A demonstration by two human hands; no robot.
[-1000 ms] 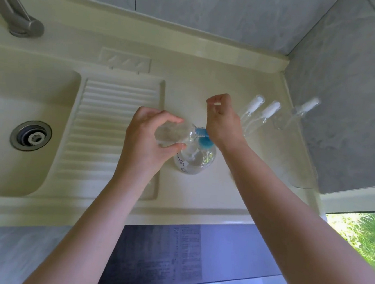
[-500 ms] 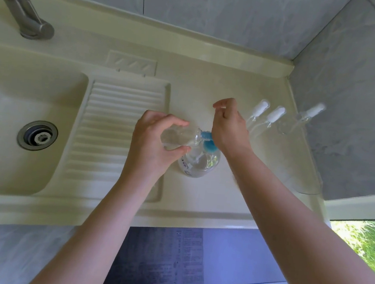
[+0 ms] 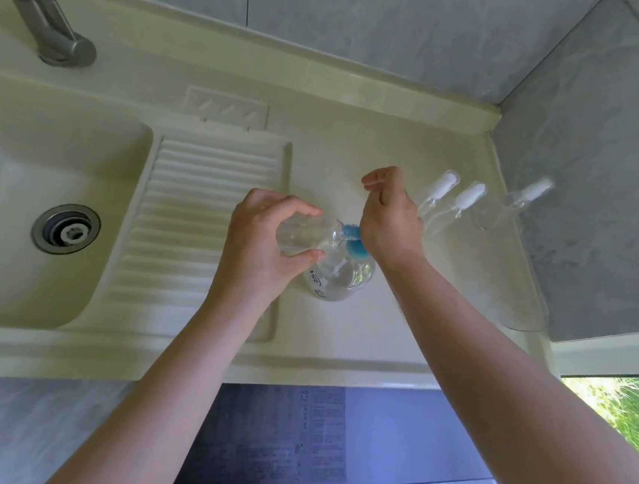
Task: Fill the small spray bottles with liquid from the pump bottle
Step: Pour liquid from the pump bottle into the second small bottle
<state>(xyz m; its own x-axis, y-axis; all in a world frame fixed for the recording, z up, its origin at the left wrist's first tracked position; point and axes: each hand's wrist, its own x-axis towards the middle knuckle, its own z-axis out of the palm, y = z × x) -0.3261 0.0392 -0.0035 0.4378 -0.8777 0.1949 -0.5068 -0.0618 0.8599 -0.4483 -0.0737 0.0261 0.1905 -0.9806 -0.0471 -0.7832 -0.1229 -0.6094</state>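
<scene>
My left hand (image 3: 267, 240) grips a small clear spray bottle (image 3: 306, 236) on its side, with the open mouth against the blue nozzle of the pump bottle. The clear pump bottle (image 3: 339, 279) stands on the counter, partly full of liquid. My right hand (image 3: 388, 217) rests its lower edge on the blue pump head (image 3: 354, 245), its fingers loosely curled and holding nothing. Two white-capped spray bottles (image 3: 442, 187) (image 3: 468, 197) lie on the counter just right of that hand, and a third spray bottle (image 3: 525, 197) sits by the wall.
The cream counter (image 3: 359, 136) ends at grey tiled walls behind and to the right. A ribbed drainboard (image 3: 195, 222) and a sink (image 3: 43, 176) with a metal drain lie to the left. A grey tap (image 3: 45, 32) stands at the back left.
Both hands keep the same hold on the small bottle and the pump. Only the view has drifted slightly.
</scene>
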